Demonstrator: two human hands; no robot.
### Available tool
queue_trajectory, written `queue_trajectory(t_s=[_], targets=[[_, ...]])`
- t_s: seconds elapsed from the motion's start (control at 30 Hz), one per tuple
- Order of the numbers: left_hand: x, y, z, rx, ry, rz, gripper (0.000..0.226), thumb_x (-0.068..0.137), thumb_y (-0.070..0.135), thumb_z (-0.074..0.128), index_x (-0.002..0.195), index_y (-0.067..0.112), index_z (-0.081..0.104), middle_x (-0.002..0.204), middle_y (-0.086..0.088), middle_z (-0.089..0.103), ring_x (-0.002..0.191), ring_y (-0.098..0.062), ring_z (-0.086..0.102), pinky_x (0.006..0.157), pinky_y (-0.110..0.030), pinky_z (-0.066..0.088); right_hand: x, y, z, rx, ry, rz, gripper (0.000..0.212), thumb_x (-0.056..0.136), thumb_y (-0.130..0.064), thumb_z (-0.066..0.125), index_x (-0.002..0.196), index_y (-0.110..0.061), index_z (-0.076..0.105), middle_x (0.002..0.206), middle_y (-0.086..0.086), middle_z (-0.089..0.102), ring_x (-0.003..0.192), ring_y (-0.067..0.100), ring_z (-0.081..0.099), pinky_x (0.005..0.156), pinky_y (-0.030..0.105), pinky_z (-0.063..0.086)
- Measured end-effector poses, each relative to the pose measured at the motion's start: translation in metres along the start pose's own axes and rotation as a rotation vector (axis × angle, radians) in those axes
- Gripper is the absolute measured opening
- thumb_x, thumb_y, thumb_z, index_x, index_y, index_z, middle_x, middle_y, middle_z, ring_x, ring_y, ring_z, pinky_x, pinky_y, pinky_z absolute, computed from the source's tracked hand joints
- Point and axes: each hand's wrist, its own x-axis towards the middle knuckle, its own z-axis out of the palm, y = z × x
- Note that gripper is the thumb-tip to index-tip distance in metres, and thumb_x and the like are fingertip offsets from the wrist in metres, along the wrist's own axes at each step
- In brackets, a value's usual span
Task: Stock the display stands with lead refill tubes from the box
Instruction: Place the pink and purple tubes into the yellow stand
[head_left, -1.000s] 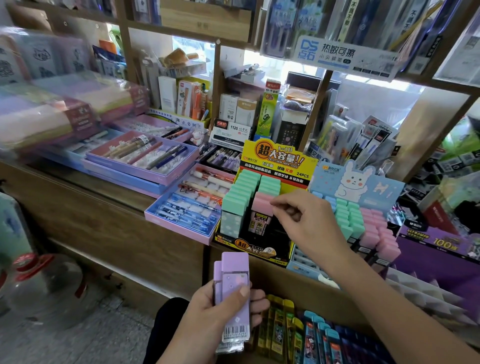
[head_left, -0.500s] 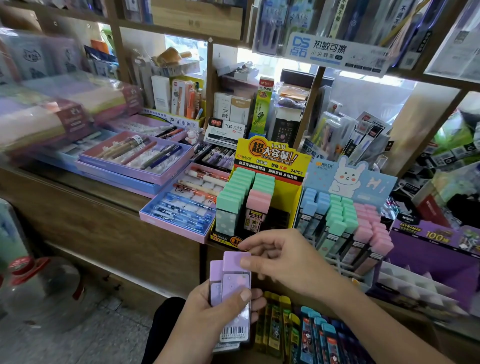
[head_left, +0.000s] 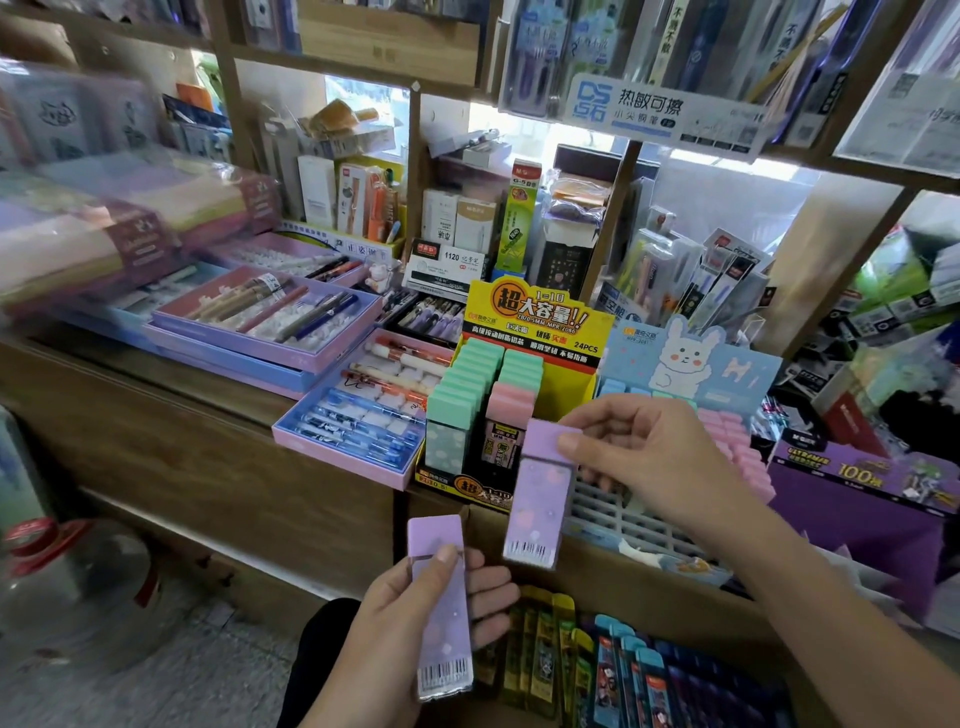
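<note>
Right hand (head_left: 644, 467): thumb and curled fingers pinch the cap end of a purple tube (head_left: 540, 499). The tube hangs upright, barcode end down, in front of the yellow stand (head_left: 535, 322), at its right front corner. Whether it touches the stand, I cannot tell.

Left hand (head_left: 410, 623): lower and nearer, below the shelf's (head_left: 223, 384) front edge. The thumb presses the face of a second purple tube (head_left: 441, 608) and the fingers wrap behind it. Cap up, barcode down.

Yellow stand at the shelf's front edge: a full row of green tubes (head_left: 467, 384) on its left, a few pink tubes (head_left: 511, 400) behind the empty front slots in the next row.

Blue stand (head_left: 691, 358) just right of it, bunny on the header. Pink tubes fill its right side and the white grid (head_left: 623, 514) at its front lies bare.

Box (head_left: 654, 597) below the shelf edge, under the right forearm, with yellow and blue packs on end inside.

Pen trays (head_left: 270, 322) on the shelf's left part.
</note>
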Motion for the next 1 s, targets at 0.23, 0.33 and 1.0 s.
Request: queue_trajectory(t_s=[0.23, 0.33, 1.0], targets=[[-0.003, 0.003, 0.002, -0.025, -0.022, -0.027, 0.041, 0.081, 0.021, 0.060, 0.106, -0.010, 0.067, 0.102, -0.034, 0.072, 0.090, -0.046, 0.074, 0.068, -0.050, 0.064, 0.025, -0.006, -0.021, -0.220, 0.185, -0.110, 0.009, 0.089, -0.006, 0.078, 0.089, -0.014, 0.074, 0.076, 0.011, 0.073, 0.067, 0.029, 0.071, 0.064, 0.035, 0.064], [-0.005, 0.004, 0.002, -0.015, -0.015, -0.031, 0.040, 0.082, 0.021, 0.059, 0.107, -0.009, 0.067, 0.101, -0.033, 0.073, 0.089, -0.044, 0.074, 0.069, -0.049, 0.064, 0.037, -0.003, -0.022, -0.355, 0.229, -0.137, 0.009, 0.090, -0.007, 0.077, 0.089, -0.014, 0.072, 0.080, 0.014, 0.072, 0.075, 0.038, 0.071, 0.075, 0.050, 0.062], [-0.001, 0.004, -0.001, -0.013, -0.011, -0.038, 0.045, 0.079, 0.023, 0.064, 0.110, -0.009, 0.067, 0.104, -0.033, 0.072, 0.093, -0.044, 0.074, 0.068, -0.046, 0.064, 0.067, 0.011, -0.015, -0.647, 0.226, -0.110, 0.011, 0.086, -0.015, 0.082, 0.097, -0.018, 0.079, 0.077, -0.013, 0.066, 0.070, -0.001, 0.057, 0.068, 0.019, 0.047]])
